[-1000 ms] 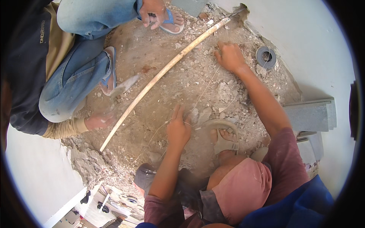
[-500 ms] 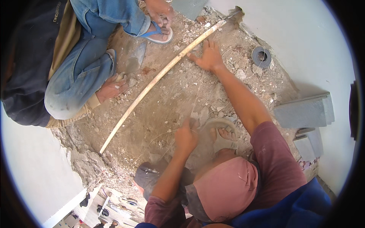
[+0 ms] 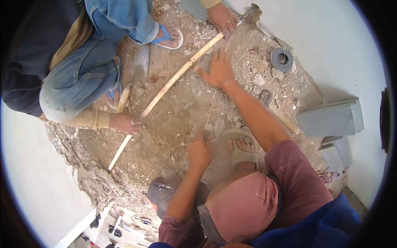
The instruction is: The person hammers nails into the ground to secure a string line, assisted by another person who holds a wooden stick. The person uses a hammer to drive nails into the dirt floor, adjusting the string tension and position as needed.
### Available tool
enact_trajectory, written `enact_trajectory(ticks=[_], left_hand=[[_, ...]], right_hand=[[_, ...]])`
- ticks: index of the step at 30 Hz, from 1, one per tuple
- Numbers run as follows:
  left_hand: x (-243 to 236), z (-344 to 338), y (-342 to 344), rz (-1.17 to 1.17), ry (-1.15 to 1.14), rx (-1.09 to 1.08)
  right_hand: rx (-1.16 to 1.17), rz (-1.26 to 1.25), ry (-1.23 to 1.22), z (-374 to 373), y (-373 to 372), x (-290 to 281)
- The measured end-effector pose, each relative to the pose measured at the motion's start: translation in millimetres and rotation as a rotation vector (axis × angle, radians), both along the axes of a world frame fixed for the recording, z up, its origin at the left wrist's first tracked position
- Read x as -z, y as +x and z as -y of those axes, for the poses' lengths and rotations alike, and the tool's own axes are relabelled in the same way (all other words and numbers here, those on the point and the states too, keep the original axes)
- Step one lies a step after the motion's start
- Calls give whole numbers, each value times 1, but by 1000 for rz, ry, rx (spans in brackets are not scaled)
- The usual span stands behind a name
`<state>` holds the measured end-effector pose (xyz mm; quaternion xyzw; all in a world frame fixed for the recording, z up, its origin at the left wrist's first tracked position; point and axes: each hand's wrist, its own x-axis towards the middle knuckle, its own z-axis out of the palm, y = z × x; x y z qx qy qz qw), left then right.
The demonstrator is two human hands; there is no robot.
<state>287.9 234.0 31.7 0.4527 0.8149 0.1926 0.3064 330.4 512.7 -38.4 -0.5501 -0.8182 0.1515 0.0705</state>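
Observation:
My left hand (image 3: pixel 200 152) is closed at the lower middle, with a thin pale string (image 3: pixel 212 103) running from it toward my right hand. My right hand (image 3: pixel 219 73) lies with spread fingers low over the rubble ground, the string passing beneath it. Beyond it, a co-worker grips a long pale pole (image 3: pixel 173 79) with both hands, one near its far end (image 3: pixel 223 18) and one near its near end (image 3: pixel 126 123). The pole lies slantwise across the dirt and looks bent in this lens. My sandalled foot (image 3: pixel 242 149) stands beside my left hand.
A grey ring-shaped roll (image 3: pixel 282 60) lies by the right wall. Grey tiles (image 3: pixel 328 120) stack against it, near a wooden handle (image 3: pixel 285 120). Left of the pole are a metal blade (image 3: pixel 141 62) and a wooden handle (image 3: pixel 124 98). Rubble covers the ground.
The co-worker's two hands have moved onto the pole; one was by their foot and the other on the ground. My right hand has shifted slightly left and nearer. My left hand stays about the same.

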Motion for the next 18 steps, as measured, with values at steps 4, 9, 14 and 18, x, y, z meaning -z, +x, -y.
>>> enact_trajectory(ticks=[4, 9, 14, 18], left_hand=[[-6, 7, -1, -102, -87, 29], [-11, 10, 3, -67, -112, 84], [-18, 12, 3, -66, -137, 96], [-21, 14, 5, -78, -182, 77]], right_hand=[[-258, -189, -348, 41, 22, -20], [-61, -293, -87, 23, 25, -12], [-2, -120, -154, 19, -9, -4], [-238, -273, -238, 23, 8, 4]])
